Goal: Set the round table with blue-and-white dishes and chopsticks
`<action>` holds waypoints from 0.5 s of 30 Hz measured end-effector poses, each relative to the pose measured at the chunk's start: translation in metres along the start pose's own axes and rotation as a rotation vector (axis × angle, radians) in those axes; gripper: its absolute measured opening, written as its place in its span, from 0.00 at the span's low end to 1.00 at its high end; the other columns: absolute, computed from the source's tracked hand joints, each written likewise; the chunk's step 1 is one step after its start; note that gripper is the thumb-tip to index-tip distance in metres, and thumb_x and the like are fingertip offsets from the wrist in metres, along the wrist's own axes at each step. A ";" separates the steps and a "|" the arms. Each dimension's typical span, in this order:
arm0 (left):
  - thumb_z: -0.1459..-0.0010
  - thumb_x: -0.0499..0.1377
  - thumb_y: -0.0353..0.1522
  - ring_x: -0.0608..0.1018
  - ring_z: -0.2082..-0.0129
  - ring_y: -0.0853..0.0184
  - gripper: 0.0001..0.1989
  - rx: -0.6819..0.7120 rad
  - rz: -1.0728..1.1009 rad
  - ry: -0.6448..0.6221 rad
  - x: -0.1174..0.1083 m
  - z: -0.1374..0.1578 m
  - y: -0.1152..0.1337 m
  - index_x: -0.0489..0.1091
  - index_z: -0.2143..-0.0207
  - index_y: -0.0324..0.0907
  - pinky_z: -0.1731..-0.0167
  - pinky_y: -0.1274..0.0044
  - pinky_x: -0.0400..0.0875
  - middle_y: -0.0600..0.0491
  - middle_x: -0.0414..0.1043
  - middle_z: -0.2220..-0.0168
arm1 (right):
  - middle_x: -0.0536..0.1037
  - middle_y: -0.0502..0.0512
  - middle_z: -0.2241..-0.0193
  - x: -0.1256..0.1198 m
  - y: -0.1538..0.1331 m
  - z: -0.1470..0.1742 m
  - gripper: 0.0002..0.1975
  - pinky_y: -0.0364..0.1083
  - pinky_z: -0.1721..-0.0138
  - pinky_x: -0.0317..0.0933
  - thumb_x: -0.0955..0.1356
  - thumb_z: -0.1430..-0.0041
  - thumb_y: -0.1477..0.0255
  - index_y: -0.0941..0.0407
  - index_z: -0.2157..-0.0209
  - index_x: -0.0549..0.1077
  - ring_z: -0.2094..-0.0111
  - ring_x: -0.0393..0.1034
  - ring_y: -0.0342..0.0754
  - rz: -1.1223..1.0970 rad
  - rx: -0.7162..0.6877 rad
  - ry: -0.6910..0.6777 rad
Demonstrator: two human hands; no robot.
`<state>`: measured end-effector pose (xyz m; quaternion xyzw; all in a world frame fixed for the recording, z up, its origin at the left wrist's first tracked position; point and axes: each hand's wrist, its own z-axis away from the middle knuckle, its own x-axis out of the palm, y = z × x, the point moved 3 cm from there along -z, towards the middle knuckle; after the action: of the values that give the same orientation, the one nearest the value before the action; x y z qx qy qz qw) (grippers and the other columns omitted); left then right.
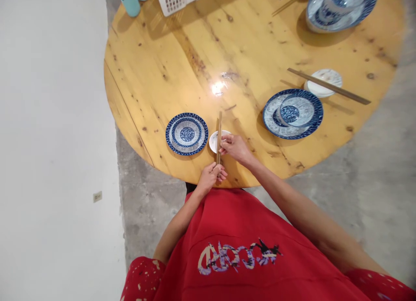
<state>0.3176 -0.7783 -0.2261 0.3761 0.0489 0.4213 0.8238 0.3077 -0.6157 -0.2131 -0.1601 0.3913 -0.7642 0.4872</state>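
Note:
A pair of wooden chopsticks (219, 129) lies lengthwise over a small white dish (213, 141) near the table's front edge. My left hand (211, 176) is closed around the near end of the chopsticks. Higher up, my right hand (235, 147) pinches them about midway, beside the dish. Just left of the dish is a blue-and-white plate (168, 134) with a bowl (187, 134) on it. My fingers and the chopsticks hide part of the small dish.
To the right stands a blue-and-white plate (316, 121) holding a bowl (289, 114). Behind it, chopsticks (341, 90) rest across a white dish (328, 77). More dishes (312, 23) are at the back right. A white basket (173, 1) and turquoise bottle (130, 1) stand at the back.

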 end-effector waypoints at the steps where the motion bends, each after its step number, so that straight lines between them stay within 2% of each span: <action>1: 0.38 0.60 0.43 0.74 0.77 0.73 0.14 -0.002 0.002 -0.002 0.000 0.000 0.000 0.67 0.66 0.40 0.75 0.81 0.66 0.53 0.75 0.72 | 0.75 0.47 0.82 0.000 0.000 0.000 0.11 0.39 0.74 0.69 0.67 0.43 0.85 0.60 0.60 0.73 0.80 0.72 0.43 0.000 -0.005 -0.002; 8: 0.37 0.59 0.42 0.74 0.78 0.74 0.14 0.013 0.005 -0.023 -0.002 -0.001 0.000 0.67 0.66 0.40 0.76 0.82 0.66 0.54 0.74 0.73 | 0.75 0.48 0.82 -0.001 0.003 -0.003 0.12 0.41 0.75 0.69 0.67 0.43 0.85 0.62 0.58 0.74 0.81 0.72 0.44 0.040 -0.036 0.002; 15: 0.36 0.59 0.44 0.75 0.77 0.73 0.16 0.006 -0.003 -0.009 -0.003 -0.001 -0.001 0.67 0.66 0.39 0.77 0.82 0.68 0.54 0.74 0.73 | 0.77 0.51 0.81 -0.006 0.007 -0.003 0.12 0.43 0.72 0.70 0.70 0.42 0.79 0.62 0.55 0.75 0.78 0.75 0.47 0.105 -0.078 0.027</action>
<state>0.3156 -0.7803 -0.2285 0.3805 0.0472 0.4180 0.8235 0.3127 -0.6109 -0.2200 -0.1478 0.4354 -0.7237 0.5147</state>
